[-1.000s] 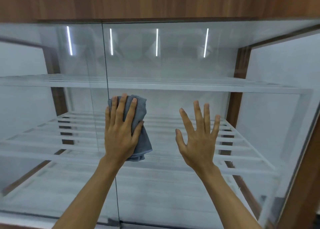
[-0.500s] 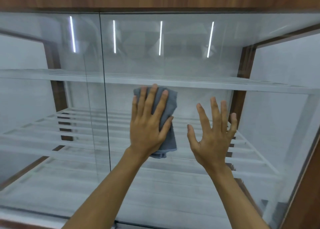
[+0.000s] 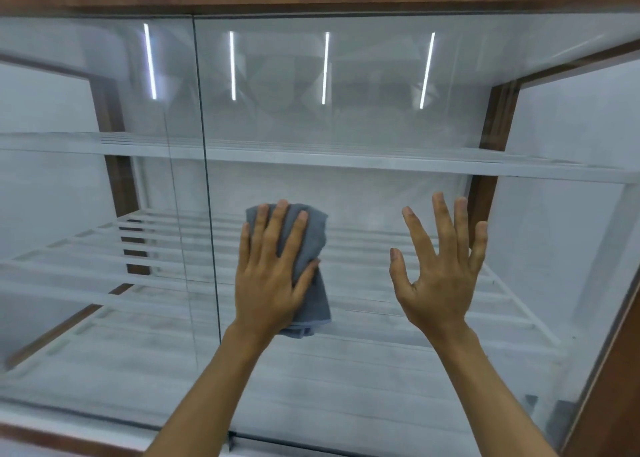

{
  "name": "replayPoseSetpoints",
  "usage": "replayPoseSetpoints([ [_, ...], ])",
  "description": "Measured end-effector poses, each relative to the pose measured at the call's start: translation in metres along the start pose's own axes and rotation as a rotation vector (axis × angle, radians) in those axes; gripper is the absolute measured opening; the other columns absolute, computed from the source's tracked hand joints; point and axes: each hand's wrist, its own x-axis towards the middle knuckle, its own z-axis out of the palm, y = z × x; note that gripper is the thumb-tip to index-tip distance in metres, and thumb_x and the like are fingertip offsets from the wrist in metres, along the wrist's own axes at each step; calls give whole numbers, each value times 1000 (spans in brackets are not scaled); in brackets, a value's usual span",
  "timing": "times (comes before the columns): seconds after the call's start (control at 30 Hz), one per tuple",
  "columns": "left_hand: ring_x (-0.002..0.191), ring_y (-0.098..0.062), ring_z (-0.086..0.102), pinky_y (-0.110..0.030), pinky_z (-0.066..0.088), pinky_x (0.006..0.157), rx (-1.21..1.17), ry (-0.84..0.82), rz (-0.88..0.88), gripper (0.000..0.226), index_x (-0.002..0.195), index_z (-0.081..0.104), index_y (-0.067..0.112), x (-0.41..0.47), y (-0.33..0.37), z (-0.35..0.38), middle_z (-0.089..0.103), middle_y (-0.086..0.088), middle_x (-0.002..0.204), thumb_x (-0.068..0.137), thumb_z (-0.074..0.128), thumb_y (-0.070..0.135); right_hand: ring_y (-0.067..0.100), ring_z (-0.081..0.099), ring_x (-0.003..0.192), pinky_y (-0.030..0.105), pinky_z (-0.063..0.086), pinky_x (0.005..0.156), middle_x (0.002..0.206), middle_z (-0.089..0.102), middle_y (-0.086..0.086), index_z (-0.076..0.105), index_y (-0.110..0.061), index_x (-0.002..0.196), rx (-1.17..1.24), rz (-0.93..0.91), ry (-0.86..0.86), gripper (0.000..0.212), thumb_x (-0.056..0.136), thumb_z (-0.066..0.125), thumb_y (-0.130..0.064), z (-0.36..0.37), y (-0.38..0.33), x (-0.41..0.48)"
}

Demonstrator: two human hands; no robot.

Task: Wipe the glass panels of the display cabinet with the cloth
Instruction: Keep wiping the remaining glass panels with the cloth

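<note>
Pressing the cloth (image 3: 313,238) flat on the right glass panel (image 3: 346,117), just right of the seam (image 3: 207,214), under the left hand (image 3: 270,283), fingers straight. Holding the right hand (image 3: 440,283) farther right of the seam, fingers splayed wide, empty; touching glass or not, impossible to tell. Risking a slip: pinned, not gripped, so liable to slide out. Risking bare-palm prints too. Lying lengthwise parallel to the seam, folded end up, hemmed tail down.
</note>
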Motion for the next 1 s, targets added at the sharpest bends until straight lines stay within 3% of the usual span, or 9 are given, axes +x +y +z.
replayPoseSetpoints([
  [0.17, 155, -36, 13, -48, 11, 127, -35, 39, -90, 65, 158, 25, 12, -1, -41, -9, 24, -19, 163, 105, 40, 46, 36, 22, 151, 62, 14, 120, 159, 34, 15, 50, -18, 146, 12, -1, -4, 53, 97, 51, -39, -1, 1, -1],
  [0.43, 154, -40, 12, -51, 7, 127, -76, 82, -118, 68, 157, 25, 8, 26, -24, -9, 22, -21, 164, 104, 43, 45, 31, 9, 154, 57, 7, 123, 164, 24, 12, 43, -24, 151, -43, 1, -70, 58, 98, 50, -44, -6, 5, 0],
  [0.8, 154, -37, 15, -50, 6, 127, -63, 4, 132, 64, 156, 32, 11, 61, 59, 2, 24, -19, 164, 105, 39, 47, 39, 23, 150, 57, 14, 123, 158, 35, 17, 47, -9, 147, 57, -9, 21, 54, 98, 55, -31, -2, 13, -5],
  [1.0, 154, -34, 18, -50, 12, 127, -33, -9, 182, 62, 156, 32, 12, 32, 54, 6, 26, -17, 164, 105, 45, 43, 38, 22, 151, 61, 18, 122, 159, 34, 17, 45, -10, 148, 46, -8, 12, 54, 100, 51, -33, -2, 13, -6],
])
